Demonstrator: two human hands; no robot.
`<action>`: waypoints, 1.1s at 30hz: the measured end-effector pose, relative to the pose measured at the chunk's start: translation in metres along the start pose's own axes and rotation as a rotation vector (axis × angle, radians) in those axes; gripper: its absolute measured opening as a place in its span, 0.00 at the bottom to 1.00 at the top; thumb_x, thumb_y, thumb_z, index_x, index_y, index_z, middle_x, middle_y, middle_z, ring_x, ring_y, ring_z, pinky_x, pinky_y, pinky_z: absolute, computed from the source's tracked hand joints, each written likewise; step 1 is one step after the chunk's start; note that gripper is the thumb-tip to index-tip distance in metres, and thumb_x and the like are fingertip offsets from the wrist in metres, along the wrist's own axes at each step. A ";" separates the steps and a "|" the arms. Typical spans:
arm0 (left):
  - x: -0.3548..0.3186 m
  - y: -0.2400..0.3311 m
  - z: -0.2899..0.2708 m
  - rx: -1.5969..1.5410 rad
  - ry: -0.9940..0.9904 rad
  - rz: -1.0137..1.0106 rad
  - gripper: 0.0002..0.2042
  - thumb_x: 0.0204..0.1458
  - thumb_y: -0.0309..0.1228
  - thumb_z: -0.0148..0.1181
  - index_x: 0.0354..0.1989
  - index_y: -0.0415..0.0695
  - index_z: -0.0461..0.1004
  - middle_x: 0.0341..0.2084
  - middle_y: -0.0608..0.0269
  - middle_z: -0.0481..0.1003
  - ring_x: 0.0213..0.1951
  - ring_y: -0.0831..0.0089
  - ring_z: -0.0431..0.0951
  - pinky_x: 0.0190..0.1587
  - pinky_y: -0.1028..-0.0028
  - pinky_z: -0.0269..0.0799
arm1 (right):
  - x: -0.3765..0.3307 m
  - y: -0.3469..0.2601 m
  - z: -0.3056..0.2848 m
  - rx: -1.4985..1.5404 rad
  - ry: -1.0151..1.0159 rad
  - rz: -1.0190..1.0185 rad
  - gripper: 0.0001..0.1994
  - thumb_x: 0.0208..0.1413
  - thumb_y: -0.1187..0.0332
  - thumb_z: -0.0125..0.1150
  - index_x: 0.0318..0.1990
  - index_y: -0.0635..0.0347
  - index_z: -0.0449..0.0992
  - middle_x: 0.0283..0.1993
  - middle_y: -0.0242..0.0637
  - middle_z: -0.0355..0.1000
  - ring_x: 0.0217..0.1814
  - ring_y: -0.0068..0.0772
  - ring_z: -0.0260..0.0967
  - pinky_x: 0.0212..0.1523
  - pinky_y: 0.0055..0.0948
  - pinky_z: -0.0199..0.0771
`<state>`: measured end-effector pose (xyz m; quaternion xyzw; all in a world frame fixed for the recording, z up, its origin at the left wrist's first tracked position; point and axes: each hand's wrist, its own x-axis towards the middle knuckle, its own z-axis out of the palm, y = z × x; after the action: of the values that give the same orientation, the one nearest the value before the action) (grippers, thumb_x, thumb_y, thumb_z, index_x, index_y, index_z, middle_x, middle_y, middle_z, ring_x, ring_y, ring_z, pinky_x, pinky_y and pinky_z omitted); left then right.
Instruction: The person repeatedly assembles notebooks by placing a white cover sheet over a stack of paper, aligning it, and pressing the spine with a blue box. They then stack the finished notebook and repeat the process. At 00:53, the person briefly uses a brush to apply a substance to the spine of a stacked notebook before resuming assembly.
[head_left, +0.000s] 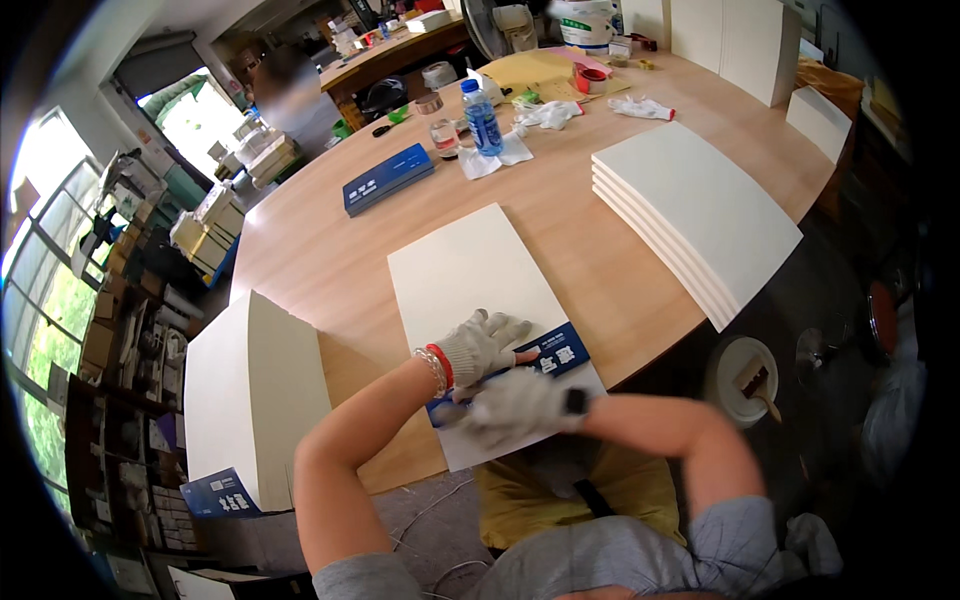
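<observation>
A cream board [470,275] lies flat on the round wooden table [330,260] in front of me. Across its near end sits a blue strip with white print [555,352]. My left hand [478,343], in a white glove with red and beaded bracelets at the wrist, presses flat on the strip's left part with fingers spread. My right hand [515,405], also gloved and blurred, lies on the near edge of the board over the strip, fingers curled.
A stack of cream boards [690,215] lies at the right. A tall pile of boards [250,395] stands at the left edge with a blue strip at its base. A blue box [388,178], water bottle [481,117], glass, cloths and tape rolls sit further back.
</observation>
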<state>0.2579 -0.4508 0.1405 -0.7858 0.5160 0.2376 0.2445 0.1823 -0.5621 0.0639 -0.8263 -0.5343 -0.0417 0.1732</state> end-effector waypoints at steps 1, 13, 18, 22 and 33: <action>-0.003 0.001 0.002 -0.022 -0.009 -0.013 0.63 0.21 0.32 0.79 0.69 0.76 0.42 0.71 0.62 0.43 0.69 0.56 0.48 0.67 0.62 0.52 | -0.034 0.016 -0.027 -0.065 -0.012 0.026 0.24 0.52 0.48 0.56 0.56 0.40 0.68 0.23 0.35 0.71 0.24 0.39 0.72 0.22 0.38 0.72; -0.038 0.023 0.055 -0.057 0.267 -0.461 0.35 0.39 0.34 0.70 0.61 0.61 0.65 0.59 0.66 0.65 0.56 0.68 0.69 0.56 0.67 0.65 | -0.073 0.064 -0.071 0.456 0.083 1.130 0.29 0.56 0.41 0.50 0.48 0.60 0.71 0.46 0.48 0.74 0.52 0.47 0.71 0.53 0.38 0.68; -0.048 0.093 0.117 -2.029 0.588 -0.224 0.21 0.53 0.46 0.59 0.50 0.46 0.69 0.39 0.60 0.73 0.33 0.69 0.73 0.34 0.69 0.72 | -0.062 0.110 -0.037 0.430 0.274 1.147 0.37 0.50 0.37 0.54 0.54 0.65 0.70 0.51 0.53 0.72 0.56 0.50 0.69 0.55 0.39 0.67; -0.009 0.117 0.124 -3.389 0.744 0.135 0.22 0.57 0.52 0.50 0.34 0.41 0.65 0.23 0.65 0.67 0.20 0.75 0.64 0.21 0.79 0.62 | -0.063 0.146 -0.021 1.355 0.271 0.892 0.22 0.54 0.53 0.61 0.44 0.67 0.74 0.34 0.38 0.75 0.33 0.31 0.73 0.33 0.29 0.74; -0.082 0.097 0.098 -2.719 1.364 -0.687 0.11 0.50 0.35 0.64 0.23 0.50 0.67 0.16 0.71 0.66 0.16 0.77 0.65 0.18 0.78 0.61 | 0.013 0.139 -0.025 1.399 0.580 0.708 0.15 0.56 0.63 0.56 0.47 0.64 0.69 0.35 0.34 0.72 0.31 0.21 0.70 0.27 0.21 0.73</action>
<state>0.1268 -0.3657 0.1028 -0.4400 -0.2672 0.0552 -0.8556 0.3149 -0.6106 0.0572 -0.6035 -0.0800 0.1454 0.7799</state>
